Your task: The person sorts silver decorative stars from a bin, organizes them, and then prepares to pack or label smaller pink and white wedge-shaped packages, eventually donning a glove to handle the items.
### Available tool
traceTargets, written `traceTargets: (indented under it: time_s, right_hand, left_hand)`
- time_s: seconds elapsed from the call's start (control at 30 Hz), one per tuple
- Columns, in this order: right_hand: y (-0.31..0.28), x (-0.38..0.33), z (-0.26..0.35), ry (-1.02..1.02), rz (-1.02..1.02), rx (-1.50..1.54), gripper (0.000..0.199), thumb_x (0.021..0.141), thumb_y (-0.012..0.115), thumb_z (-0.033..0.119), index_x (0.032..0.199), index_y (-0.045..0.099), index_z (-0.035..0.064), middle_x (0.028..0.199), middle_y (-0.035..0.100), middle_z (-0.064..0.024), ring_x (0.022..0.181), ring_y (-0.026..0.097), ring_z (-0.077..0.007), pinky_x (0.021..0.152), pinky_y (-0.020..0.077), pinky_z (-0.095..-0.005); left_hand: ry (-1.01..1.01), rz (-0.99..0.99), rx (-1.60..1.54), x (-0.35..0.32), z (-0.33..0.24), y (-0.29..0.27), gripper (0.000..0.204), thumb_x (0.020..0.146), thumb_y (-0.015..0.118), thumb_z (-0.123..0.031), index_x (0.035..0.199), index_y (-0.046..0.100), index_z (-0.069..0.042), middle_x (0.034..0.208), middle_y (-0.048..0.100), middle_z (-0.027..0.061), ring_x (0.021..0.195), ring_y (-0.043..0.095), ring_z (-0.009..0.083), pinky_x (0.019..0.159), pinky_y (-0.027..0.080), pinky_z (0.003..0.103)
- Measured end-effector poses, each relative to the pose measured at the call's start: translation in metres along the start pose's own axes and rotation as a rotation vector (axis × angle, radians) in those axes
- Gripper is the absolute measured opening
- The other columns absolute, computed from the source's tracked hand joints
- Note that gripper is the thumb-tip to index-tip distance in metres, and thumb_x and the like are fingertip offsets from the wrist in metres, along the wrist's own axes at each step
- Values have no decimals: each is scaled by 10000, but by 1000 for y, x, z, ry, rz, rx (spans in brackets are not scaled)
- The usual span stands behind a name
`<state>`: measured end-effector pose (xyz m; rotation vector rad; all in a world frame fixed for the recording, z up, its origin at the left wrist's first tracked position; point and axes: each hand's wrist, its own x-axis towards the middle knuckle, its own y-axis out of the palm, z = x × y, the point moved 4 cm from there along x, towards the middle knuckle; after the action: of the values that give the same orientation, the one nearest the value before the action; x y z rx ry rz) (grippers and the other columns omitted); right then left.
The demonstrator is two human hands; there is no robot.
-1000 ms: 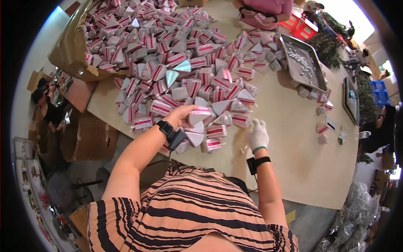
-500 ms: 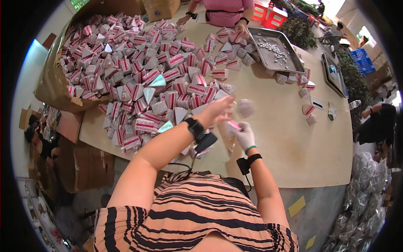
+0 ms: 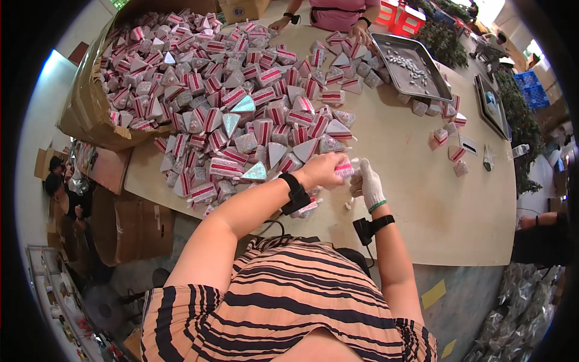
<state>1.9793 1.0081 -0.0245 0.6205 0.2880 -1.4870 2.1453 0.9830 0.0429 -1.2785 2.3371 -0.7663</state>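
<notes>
Bare, my left hand is closed round a glittery cake-slice ornament with a pink stripe. My right hand, in a white glove, is just to the right of it, one digit upright and the other fingers curled in; what they hold, if anything, I cannot make out. Small white pieces lie on the table below the hands. Left of my hands spreads a big heap of the same cake-slice ornaments, silvery with red and pink bands.
A large cardboard box spills ornaments onto the table. A metal tray holds small white pieces. Several ornaments lie at the right, near a second tray. Across the table, a person in pink reaches toward the ornaments.
A blurred ornament in mid-air beside my left hand is gone; another ornament now lies in the right-hand group. The one by my gloved fingers is now in my left hand. The view shifted slightly.
</notes>
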Motion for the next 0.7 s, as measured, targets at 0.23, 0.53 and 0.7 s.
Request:
traceTargets:
  time_s: [0.23, 0.53, 0.7]
  right_hand:
    - [35, -18, -11, 55, 0, -310, 395, 862, 505, 431, 693, 545, 76, 485, 433, -25, 341, 351, -130, 329, 253, -289]
    - [45, -26, -9, -352, -235, -921, 374, 807, 493, 347, 671, 657, 39, 725, 621, -194, 687, 623, -339, 651, 489, -405]
    - [31, -17, -27, -357, -236, -1505, 397, 844, 461, 372, 731, 659, 47, 750, 631, -181, 732, 622, -353, 687, 493, -425]
  left_hand:
    - [21, 212, 188, -34, 1, 13, 566, 649, 684, -348, 1098, 551, -29, 939, 619, 209, 883, 593, 363, 783, 466, 419]
    - [27, 332, 353, -38, 5, 21, 505, 631, 697, -370, 976, 607, -13, 844, 639, 197, 830, 615, 351, 737, 479, 422]
    - [-265, 600, 424, -22, 17, 41, 461, 617, 722, -398, 835, 673, 5, 840, 655, 198, 761, 642, 308, 694, 504, 387]
